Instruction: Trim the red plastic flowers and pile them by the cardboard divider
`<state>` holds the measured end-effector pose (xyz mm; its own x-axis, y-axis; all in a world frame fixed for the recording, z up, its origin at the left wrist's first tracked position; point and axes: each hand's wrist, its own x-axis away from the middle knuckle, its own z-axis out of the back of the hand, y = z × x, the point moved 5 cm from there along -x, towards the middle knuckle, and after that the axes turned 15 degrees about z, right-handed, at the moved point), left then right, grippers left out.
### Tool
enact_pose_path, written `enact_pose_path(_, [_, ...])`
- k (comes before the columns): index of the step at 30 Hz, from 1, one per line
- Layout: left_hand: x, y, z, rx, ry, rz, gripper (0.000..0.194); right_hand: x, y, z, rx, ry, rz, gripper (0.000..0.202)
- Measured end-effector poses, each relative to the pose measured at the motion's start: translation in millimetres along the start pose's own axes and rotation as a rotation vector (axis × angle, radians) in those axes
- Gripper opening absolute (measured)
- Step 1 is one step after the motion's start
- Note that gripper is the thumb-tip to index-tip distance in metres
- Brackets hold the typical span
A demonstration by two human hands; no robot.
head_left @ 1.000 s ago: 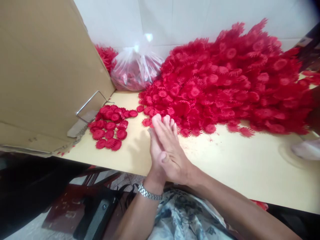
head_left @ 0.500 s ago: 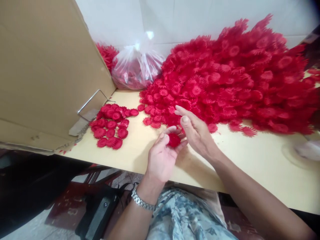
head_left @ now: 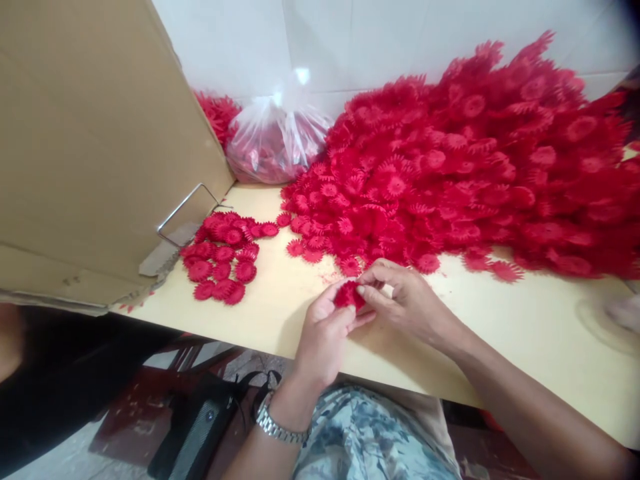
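Note:
Near the table's front edge, my left hand (head_left: 327, 330) holds a red toothed disc (head_left: 349, 295) between thumb and fingers. My right hand (head_left: 407, 300) pinches the right edge of that same disc with thumb and forefinger. Behind both hands rises a large heap of red toothed discs (head_left: 400, 180), its nearest pieces just beyond my fingertips. A smaller group of red discs (head_left: 223, 257) lies on the table to the left.
A tall cardboard box (head_left: 100, 147) with a bent metal wire (head_left: 180, 210) stands at left. A tied plastic bag (head_left: 275, 143) of red pieces rests by the wall. Below the table (head_left: 280, 313) are a black bag (head_left: 195, 427) and, far left, a person's dark clothing (head_left: 75, 380).
My right hand, open and raised beside the disc before, has come down and closed on its edge. My left thumb has shifted across the disc.

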<state>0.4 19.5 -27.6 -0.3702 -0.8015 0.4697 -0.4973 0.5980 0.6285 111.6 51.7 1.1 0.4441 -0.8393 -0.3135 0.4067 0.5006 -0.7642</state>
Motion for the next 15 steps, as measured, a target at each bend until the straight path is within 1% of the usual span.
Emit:
enact_pose_path(2, [0.0, 0.8, -1.9, -0.004, -0.031, 0.002, 0.032, -1.5, -2.0, 1.3, 0.013, -0.015, 0.0, 0.015])
enact_pose_path(4, [-1.1, 2.0, -1.1, 0.02, -0.022, -0.002, 0.035, -3.1, -5.9, 1.9, 0.072, -0.05, 0.031, 0.015])
enact_pose_path(8, [-4.8, 1.4, 4.6, 0.042, 0.078, 0.003, 0.042, -4.1, -11.0, 0.8, 0.169, -0.099, 0.069, 0.016])
enact_pose_path(11, [-6.1, -1.4, 6.3, 0.051, 0.113, 0.018, 0.036, -2.9, -10.5, -1.7, 0.178, -0.131, 0.064, 0.016])
enact_pose_path(15, [-6.4, -2.6, 5.1, 0.05, 0.084, -0.007, 0.021, -1.1, -7.6, -3.4, 0.123, -0.119, 0.031, 0.017])
